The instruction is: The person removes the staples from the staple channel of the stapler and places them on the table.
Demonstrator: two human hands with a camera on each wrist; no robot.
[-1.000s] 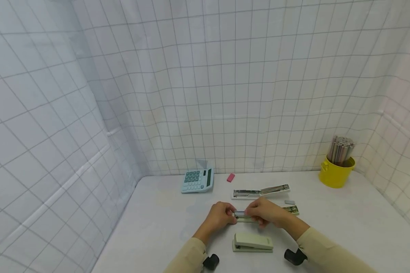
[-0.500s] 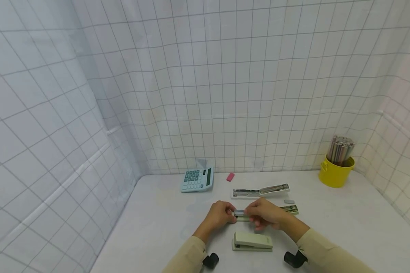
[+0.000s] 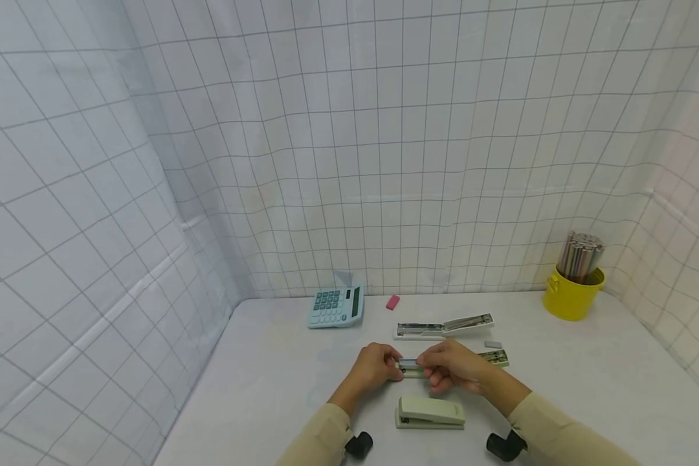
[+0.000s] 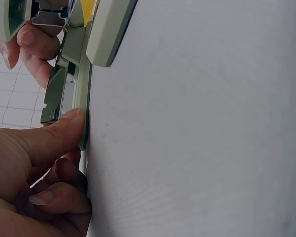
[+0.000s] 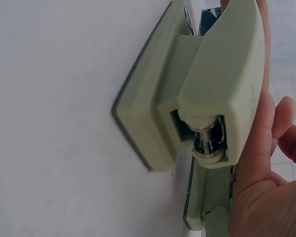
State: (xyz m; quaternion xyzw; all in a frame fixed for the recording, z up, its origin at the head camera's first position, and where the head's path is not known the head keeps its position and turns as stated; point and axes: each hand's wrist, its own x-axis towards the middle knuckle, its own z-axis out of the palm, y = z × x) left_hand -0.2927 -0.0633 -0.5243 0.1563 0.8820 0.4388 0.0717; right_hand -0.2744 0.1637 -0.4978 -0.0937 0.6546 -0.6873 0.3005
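White desk (image 3: 268,388). Open stapler (image 3: 412,373) lies behind the closed stapler (image 3: 431,412). Left hand (image 3: 375,367): grip pinching one end; right hand (image 3: 453,366): grip seemingly pinching silvery strip (image 3: 408,363). Virtually unchanged this past second; work appears unfinished.

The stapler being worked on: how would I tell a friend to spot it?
On the white table, find where the left hand and right hand nearly meet. There lies the open green stapler, partly hidden. Unlike its neighbours, it is both green and open: the front stapler is closed, the rear stapler white.
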